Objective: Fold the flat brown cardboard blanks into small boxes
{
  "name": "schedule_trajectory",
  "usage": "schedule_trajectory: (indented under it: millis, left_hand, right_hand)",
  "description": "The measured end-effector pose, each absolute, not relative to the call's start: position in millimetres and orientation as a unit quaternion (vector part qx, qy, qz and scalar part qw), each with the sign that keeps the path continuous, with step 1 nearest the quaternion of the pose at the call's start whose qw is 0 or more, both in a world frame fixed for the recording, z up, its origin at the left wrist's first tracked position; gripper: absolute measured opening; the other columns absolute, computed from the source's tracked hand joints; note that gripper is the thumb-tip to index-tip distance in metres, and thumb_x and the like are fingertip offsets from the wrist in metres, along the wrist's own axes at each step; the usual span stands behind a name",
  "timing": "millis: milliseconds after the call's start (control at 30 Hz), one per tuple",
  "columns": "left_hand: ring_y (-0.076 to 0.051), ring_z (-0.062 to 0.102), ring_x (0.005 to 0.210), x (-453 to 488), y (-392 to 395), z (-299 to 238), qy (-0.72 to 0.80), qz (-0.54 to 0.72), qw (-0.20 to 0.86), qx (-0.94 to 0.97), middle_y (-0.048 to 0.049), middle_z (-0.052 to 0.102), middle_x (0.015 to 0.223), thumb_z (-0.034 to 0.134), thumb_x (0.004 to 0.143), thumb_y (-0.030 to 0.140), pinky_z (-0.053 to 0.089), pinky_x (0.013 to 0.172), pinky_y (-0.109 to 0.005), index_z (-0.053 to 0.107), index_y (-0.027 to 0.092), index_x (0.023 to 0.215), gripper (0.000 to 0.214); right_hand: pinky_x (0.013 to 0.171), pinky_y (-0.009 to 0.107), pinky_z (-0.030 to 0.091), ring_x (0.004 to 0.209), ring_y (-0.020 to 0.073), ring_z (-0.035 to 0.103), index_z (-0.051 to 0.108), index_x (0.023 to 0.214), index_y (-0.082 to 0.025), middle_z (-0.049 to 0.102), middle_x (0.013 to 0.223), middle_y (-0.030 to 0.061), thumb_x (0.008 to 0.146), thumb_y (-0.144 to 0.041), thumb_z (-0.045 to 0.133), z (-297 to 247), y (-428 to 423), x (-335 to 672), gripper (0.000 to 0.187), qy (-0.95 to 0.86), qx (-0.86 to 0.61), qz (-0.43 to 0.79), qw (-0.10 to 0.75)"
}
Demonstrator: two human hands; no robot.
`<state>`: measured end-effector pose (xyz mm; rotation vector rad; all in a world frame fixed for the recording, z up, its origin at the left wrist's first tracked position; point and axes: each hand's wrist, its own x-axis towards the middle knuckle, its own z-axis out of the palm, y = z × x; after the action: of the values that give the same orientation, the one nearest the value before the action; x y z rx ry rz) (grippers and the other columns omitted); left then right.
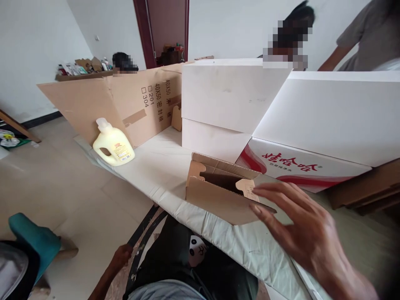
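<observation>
A small brown cardboard box stands with its top open and its side flaps folded inward, near the front edge of the covered table. At its right end is my right hand, fingers spread and thumb apart; the fingertips are by the right flap, and I cannot tell whether they touch it. Low beside my legs, my left hand is closed round a dark curved bar. Farther left on the table, a pale yellow jug-shaped bottle with a handle and whitish cap stands slightly tilted in view.
A large brown carton walls the table's far left. White boxes and a red-and-white printed carton stand behind the small box. A teal stool-like piece is at lower left. Several people sit or stand beyond the boxes.
</observation>
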<state>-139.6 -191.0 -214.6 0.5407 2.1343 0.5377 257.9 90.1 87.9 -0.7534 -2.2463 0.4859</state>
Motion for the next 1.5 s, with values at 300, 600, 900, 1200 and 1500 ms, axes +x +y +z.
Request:
schedule_trajectory:
  millis: [300, 600, 900, 1200, 1500]
  left_hand:
    - [-0.021, 0.067, 0.083, -86, -129, -78, 0.671, 0.406, 0.41, 0.466, -0.0048, 0.072, 0.088, 0.058, 0.103, 0.05, 0.053, 0.077, -0.03, 0.071, 0.022, 0.095, 0.033]
    - [-0.013, 0.063, 0.056, -92, -123, -48, 0.651, 0.595, 0.338, 0.33, -0.0042, 0.077, 0.084, 0.081, 0.088, 0.057, 0.056, 0.059, -0.027, 0.071, 0.019, 0.108, 0.045]
    - [-0.017, 0.076, 0.073, -88, -130, -19, 0.649, 0.532, 0.375, 0.394, -0.0102, 0.083, 0.106, 0.075, 0.095, 0.043, 0.064, 0.072, -0.03, 0.071, 0.021, 0.127, 0.04]
    - [-0.016, 0.069, 0.06, -100, -130, -14, 0.706, 0.593, 0.22, 0.318, -0.0054, 0.08, 0.079, 0.088, 0.081, 0.046, 0.059, 0.06, -0.028, 0.079, 0.018, 0.093, 0.031]
    - [-0.018, 0.076, 0.081, -70, -118, -40, 0.695, 0.526, 0.029, 0.489, -0.0093, 0.077, 0.099, 0.066, 0.101, 0.03, 0.064, 0.074, -0.026, 0.089, 0.025, 0.108, 0.024]
  right_hand:
    - [0.077, 0.035, 0.06, 0.083, 0.0226, 0.073, 0.079, 0.105, -0.026, 0.076, 0.092, 0.0055, 0.111, -0.061, 0.054, -40, -6, 96, 0.043, -0.805, -0.174, 0.515, 0.238]
    - [0.054, 0.027, 0.045, 0.053, 0.0117, 0.053, 0.065, 0.081, -0.021, 0.057, 0.065, -0.0031, 0.087, -0.078, 0.077, -76, -17, 69, 0.059, -0.557, -0.212, 0.777, 0.202]
    - [0.074, 0.032, 0.048, 0.077, 0.018, 0.063, 0.078, 0.1, -0.025, 0.07, 0.086, 0.0037, 0.102, -0.058, 0.072, -45, -7, 63, 0.034, -0.699, -0.164, 0.628, 0.301]
    - [0.063, 0.028, 0.044, 0.063, 0.0136, 0.054, 0.075, 0.082, -0.02, 0.063, 0.069, -0.0004, 0.095, -0.063, 0.077, -34, -2, 59, 0.045, -0.583, -0.17, 0.743, 0.283]
    - [0.066, 0.027, 0.056, 0.065, 0.0144, 0.066, 0.08, 0.082, -0.018, 0.074, 0.077, 0.0037, 0.081, -0.073, 0.086, -56, -27, 38, 0.055, -0.406, -0.211, 0.859, 0.232]
